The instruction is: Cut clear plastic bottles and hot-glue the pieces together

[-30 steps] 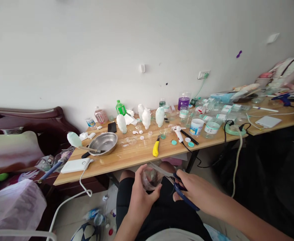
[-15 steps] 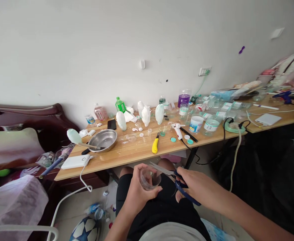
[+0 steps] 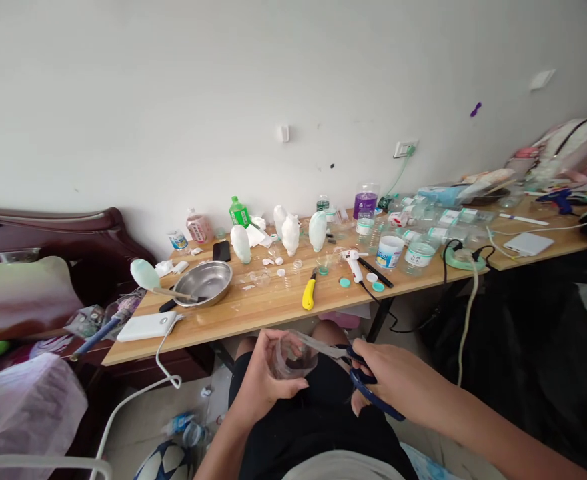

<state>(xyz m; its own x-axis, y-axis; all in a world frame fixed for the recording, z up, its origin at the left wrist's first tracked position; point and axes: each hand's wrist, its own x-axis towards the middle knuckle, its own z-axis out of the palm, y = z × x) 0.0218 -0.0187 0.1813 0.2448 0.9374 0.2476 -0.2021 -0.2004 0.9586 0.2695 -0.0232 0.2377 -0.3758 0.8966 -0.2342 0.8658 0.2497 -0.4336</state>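
My left hand [image 3: 262, 373] is wrapped round a clear plastic cup-like piece [image 3: 291, 360], held over my lap just below the table edge. My right hand [image 3: 391, 381] grips blue-handled scissors [image 3: 346, 363], fingers through the loops. The blades reach left to the rim of the clear piece. Both hands are close together in front of my black shorts.
A long wooden table [image 3: 273, 308] carries a steel bowl [image 3: 204, 283], a yellow utility knife [image 3: 308, 293], a white glue gun [image 3: 353, 265], white coated bottles [image 3: 290, 235], several plastic bottles, caps and a power bank [image 3: 147, 327]. A white cable hangs off the front. Bottles and a football [image 3: 166, 461] lie on the floor.
The clear piece has turned a little in my left hand and the scissor blades have moved further onto its rim. The view has shifted slightly.
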